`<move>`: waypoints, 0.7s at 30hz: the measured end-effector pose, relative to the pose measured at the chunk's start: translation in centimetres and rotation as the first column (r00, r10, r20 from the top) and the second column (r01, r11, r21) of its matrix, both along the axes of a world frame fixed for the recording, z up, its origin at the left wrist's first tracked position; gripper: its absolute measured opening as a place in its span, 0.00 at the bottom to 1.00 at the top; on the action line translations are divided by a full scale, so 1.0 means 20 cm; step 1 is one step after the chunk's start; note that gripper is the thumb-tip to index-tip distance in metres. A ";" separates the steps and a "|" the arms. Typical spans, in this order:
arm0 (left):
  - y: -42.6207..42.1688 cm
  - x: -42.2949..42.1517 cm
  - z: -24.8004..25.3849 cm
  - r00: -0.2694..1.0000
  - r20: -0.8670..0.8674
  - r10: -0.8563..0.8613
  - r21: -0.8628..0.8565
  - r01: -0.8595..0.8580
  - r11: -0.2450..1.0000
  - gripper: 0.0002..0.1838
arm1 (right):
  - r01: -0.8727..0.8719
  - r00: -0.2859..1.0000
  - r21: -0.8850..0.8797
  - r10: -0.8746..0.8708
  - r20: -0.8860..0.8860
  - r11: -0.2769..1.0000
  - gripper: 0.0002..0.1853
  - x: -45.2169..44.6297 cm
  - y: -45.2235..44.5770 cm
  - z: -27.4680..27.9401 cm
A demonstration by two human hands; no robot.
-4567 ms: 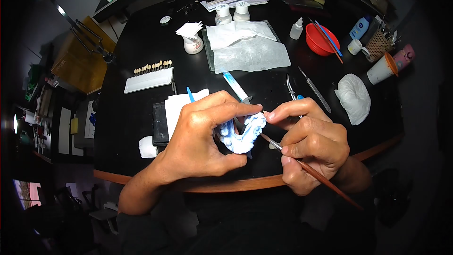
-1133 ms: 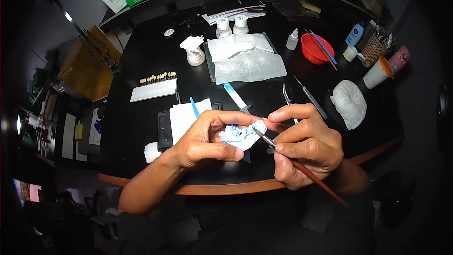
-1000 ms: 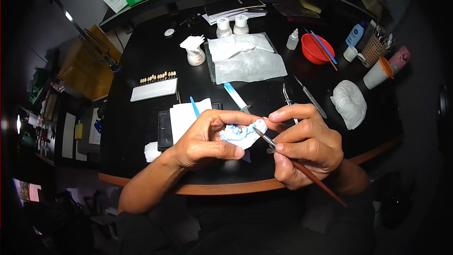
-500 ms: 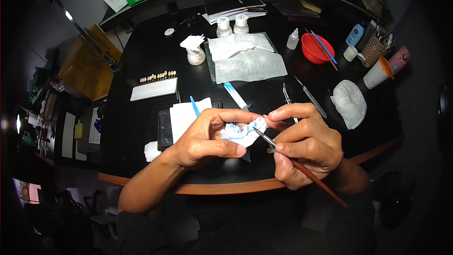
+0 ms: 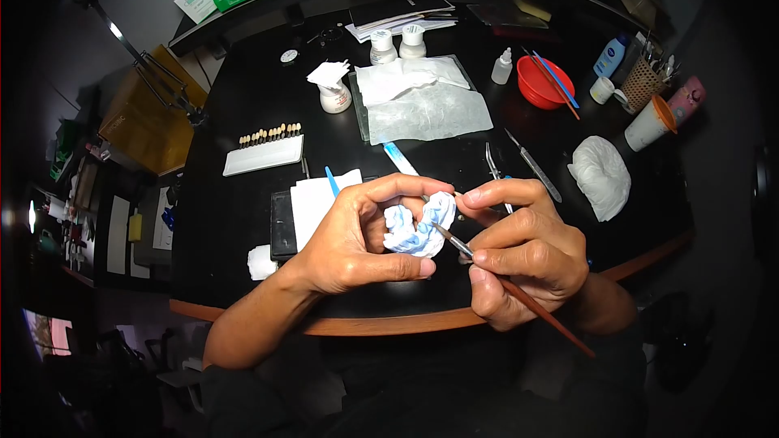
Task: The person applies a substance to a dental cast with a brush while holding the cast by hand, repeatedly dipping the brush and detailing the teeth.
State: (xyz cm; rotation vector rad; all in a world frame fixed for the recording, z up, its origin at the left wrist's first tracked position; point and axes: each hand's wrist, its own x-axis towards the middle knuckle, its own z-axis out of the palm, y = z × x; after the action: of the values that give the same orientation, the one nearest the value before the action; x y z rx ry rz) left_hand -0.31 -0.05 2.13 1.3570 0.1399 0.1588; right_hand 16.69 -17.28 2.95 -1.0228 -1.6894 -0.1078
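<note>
Near the frame's centre, my left hand (image 5: 357,231) pinches the pale blue-and-white dental model (image 5: 418,231) between thumb and curled fingers, which hide its left edge. My right hand (image 5: 531,247) closes around the brush (image 5: 519,292), its tip at the model; exact contact is unclear. Dark tabletop (image 5: 398,296) lies below.

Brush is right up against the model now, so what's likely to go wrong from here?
The brush tip could mark or gouge the blue-white model if the right hand slips. The model, held at its edges by the left hand's fingers and thumb, might tip or drop.
</note>
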 end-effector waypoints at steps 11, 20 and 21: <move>-0.01 0.01 -0.03 0.996 0.088 -0.013 0.010 0.012 1.000 0.39 | 0.017 0.999 0.010 -0.017 -0.030 1.000 0.06 -0.02 0.01 -0.01; -0.02 0.01 -0.03 0.997 0.083 0.006 0.028 -0.008 1.000 0.39 | 0.032 0.999 0.018 -0.031 -0.044 0.999 0.05 -0.03 0.01 -0.01; -0.02 0.01 -0.03 0.996 0.086 0.012 0.026 -0.015 1.000 0.39 | 0.030 0.999 0.018 -0.029 -0.042 0.999 0.05 -0.03 0.01 -0.01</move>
State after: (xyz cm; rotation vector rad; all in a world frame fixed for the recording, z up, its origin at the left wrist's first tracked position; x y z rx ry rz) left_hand -0.04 -0.54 1.51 1.3741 0.0747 0.2308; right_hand 16.06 -17.07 2.85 -1.0301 -1.6330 -0.1200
